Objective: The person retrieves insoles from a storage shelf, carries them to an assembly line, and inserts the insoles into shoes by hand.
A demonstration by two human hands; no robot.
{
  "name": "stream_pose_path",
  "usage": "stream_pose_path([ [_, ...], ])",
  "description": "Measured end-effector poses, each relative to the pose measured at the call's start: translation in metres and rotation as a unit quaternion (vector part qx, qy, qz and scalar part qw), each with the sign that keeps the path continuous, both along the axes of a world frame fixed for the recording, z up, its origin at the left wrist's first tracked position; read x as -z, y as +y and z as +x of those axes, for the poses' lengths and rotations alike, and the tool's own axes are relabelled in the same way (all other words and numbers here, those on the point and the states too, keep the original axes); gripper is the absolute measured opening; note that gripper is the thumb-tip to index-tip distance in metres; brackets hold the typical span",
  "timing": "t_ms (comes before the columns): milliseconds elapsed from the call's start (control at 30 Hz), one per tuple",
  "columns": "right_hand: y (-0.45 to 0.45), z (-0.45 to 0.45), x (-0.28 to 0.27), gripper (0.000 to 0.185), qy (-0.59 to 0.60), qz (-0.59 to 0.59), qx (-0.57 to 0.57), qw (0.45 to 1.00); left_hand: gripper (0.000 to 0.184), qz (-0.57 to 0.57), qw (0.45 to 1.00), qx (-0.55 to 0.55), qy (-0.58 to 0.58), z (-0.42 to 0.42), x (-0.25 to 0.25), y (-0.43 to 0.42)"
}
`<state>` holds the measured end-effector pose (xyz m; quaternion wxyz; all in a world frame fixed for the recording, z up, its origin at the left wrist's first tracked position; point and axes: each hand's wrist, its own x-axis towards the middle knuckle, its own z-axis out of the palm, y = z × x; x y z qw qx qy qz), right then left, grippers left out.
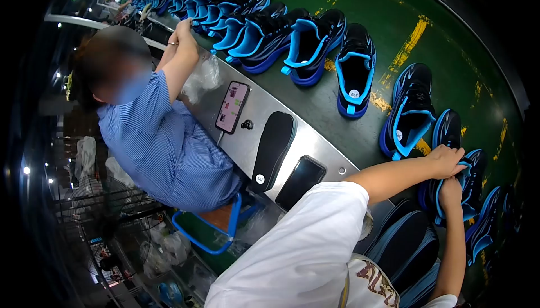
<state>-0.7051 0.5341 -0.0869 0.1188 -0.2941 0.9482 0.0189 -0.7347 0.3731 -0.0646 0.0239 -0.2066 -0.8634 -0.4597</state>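
Observation:
Both my hands are at the opening of a black and blue sneaker [472, 177] on the right of the green surface. My left hand [448, 161] reaches across from above, its fingers bent over the tongue area. Close below it, my right hand [450, 191] is closed at the shoe's collar, with its fingertips hidden. Another sneaker [448, 125] stands just beside, partly behind my left hand. To the left of it is a sneaker with a bright blue lining [410, 111]. Stacks of dark insoles [402, 235] lie below my forearms.
A long row of sneakers [306, 46] runs along the green surface [388, 4]. The metal ledge [315, 139] holds a pair of insoles [274, 148], a dark phone [301, 181], a lit phone [232, 107] and small black earbuds [247, 123]. A co-worker in a striped shirt [169, 145] sits at left.

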Motion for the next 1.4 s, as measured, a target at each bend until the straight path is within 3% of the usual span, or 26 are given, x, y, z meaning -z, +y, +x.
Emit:
stream_pose_path([
  [300, -0.022, -0.007, -0.016, 0.040, -0.151, 0.267, -0.032, 0.951, 0.037, 0.075, 0.997, -0.013, -0.012, 0.002, 0.003, 0.000],
  [367, -0.023, -0.008, -0.011, 0.041, -0.159, 0.226, -0.005, 0.961, 0.037, 0.120, 0.992, -0.036, -0.029, -0.001, 0.001, 0.002],
  [400, -0.006, -0.011, 0.016, 0.040, -0.126, 0.217, -0.048, 0.967, 0.037, 0.147, 0.988, -0.040, -0.039, -0.003, -0.003, 0.006],
  [433, -0.042, -0.015, -0.037, 0.039, -0.194, 0.248, -0.011, 0.949, 0.037, 0.140, 0.986, -0.042, -0.079, -0.004, -0.012, 0.004],
  [500, -0.023, -0.014, -0.014, 0.034, -0.149, 0.167, 0.005, 0.975, 0.038, 0.151, 0.981, -0.051, -0.107, -0.011, -0.019, 0.001],
  [567, -0.046, -0.019, -0.064, 0.040, -0.236, 0.165, 0.033, 0.957, 0.038, 0.183, 0.973, -0.055, -0.126, -0.017, -0.016, 0.002],
  [633, -0.038, -0.020, -0.043, 0.045, -0.146, 0.027, 0.080, 0.986, 0.038, 0.225, 0.958, -0.053, -0.168, -0.023, -0.010, 0.004],
  [700, -0.049, -0.037, -0.043, 0.047, -0.272, 0.007, 0.202, 0.941, 0.039, 0.241, 0.948, -0.052, -0.203, -0.026, -0.006, 0.005],
  [767, -0.047, -0.047, 0.005, 0.051, -0.222, 0.067, 0.097, 0.968, 0.039, 0.243, 0.943, -0.060, -0.218, -0.023, -0.005, 0.005],
  [800, -0.048, -0.046, 0.023, 0.049, -0.169, -0.002, 0.128, 0.977, 0.039, 0.262, 0.938, -0.072, -0.215, -0.019, -0.002, 0.006],
  [933, -0.058, -0.061, 0.047, 0.043, -0.147, -0.017, 0.159, 0.976, 0.037, 0.086, 0.993, -0.028, -0.077, -0.005, -0.022, 0.004],
  [1000, -0.061, -0.067, 0.056, 0.040, -0.150, -0.010, 0.161, 0.975, 0.031, 0.062, 0.997, -0.018, 0.031, -0.006, -0.015, 0.008],
  [1200, -0.057, -0.085, 0.052, 0.034, -0.203, 0.005, 0.128, 0.971, 0.032, -0.011, 0.990, 0.005, 0.139, -0.008, -0.009, 0.005],
  [1333, -0.044, -0.073, 0.011, 0.031, -0.234, -0.080, 0.004, 0.969, 0.033, 0.039, 0.995, -0.081, 0.046, -0.015, -0.002, 0.002],
  [1367, -0.037, -0.051, -0.008, 0.030, -0.146, -0.126, 0.050, 0.980, 0.034, 0.096, 0.989, -0.112, -0.031, -0.017, 0.000, 0.001],
  [1400, -0.042, -0.038, -0.055, 0.034, -0.236, 0.032, 0.067, 0.969, 0.034, 0.151, 0.972, -0.143, -0.108, -0.020, 0.000, 0.000],
])
